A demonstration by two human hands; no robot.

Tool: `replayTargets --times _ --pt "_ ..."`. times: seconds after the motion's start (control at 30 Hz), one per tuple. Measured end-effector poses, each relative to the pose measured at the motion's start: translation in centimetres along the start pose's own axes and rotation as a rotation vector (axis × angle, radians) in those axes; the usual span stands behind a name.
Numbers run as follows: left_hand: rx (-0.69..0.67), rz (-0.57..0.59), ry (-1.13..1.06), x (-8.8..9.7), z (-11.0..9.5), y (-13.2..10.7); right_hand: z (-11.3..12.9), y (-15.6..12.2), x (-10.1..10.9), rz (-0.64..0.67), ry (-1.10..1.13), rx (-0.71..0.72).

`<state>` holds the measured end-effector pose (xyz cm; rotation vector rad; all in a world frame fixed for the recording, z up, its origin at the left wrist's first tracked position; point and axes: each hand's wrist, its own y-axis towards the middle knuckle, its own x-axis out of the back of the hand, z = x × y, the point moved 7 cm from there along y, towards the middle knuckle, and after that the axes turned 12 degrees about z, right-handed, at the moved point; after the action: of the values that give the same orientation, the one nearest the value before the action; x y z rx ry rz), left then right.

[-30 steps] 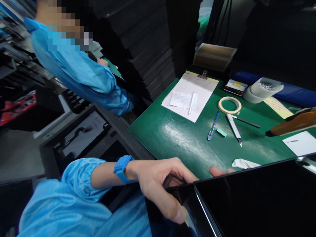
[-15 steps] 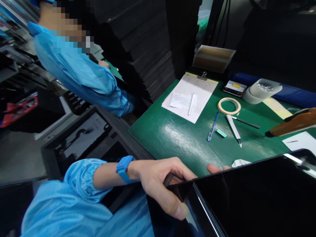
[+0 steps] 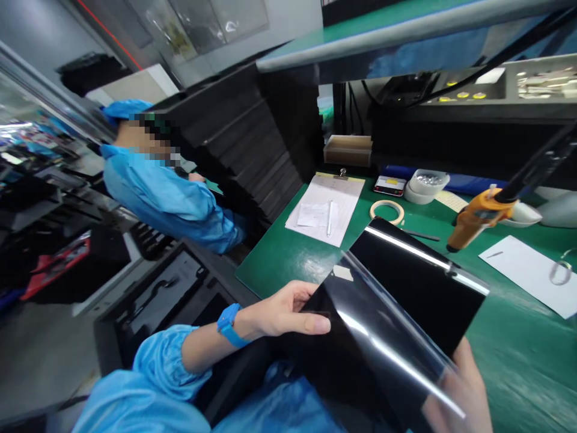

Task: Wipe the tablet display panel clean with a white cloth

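A glossy black panel [image 3: 419, 282], like a screen, is held tilted above the near edge of the bench. Clear plastic film [image 3: 383, 337] bows up over its near part, with a small pale tab at the upper corner. My left hand [image 3: 288, 313] grips the left edge, thumb on top and fingers underneath. At the right edge my right hand [image 3: 464, 385] is closed around the panel; part of it shows through the film, and its fingertips are hidden. A blue wristband [image 3: 231, 325] circles my left wrist.
On the green bench [image 3: 518, 355] lie a clipboard with papers [image 3: 311, 225], a tape roll [image 3: 386, 211], a white sheet [image 3: 527, 270] and small tubs [image 3: 424, 185]. An orange tool [image 3: 480, 216] hangs at right. A co-worker [image 3: 166, 192] is at left, beside stacked black trays [image 3: 256, 156].
The panel has turned and shifted, so its far edge and the bowed film now show. More of my right hand is visible at the right edge. The view has tilted up.
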<state>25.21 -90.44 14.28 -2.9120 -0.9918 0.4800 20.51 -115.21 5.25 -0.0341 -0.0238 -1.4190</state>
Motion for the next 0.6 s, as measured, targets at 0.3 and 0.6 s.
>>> replayTargets --times 0.3,0.6 --pt "0.103 -0.174 -0.165 -0.6 1.0 -0.7 0.7 0.7 -2.8 0.139 0.435 -0.024" --pt "0.348 -0.591 -0.263 -0.5 4.1 -2.7 0.8 0.7 -6.6 0.358 0.426 -0.211"
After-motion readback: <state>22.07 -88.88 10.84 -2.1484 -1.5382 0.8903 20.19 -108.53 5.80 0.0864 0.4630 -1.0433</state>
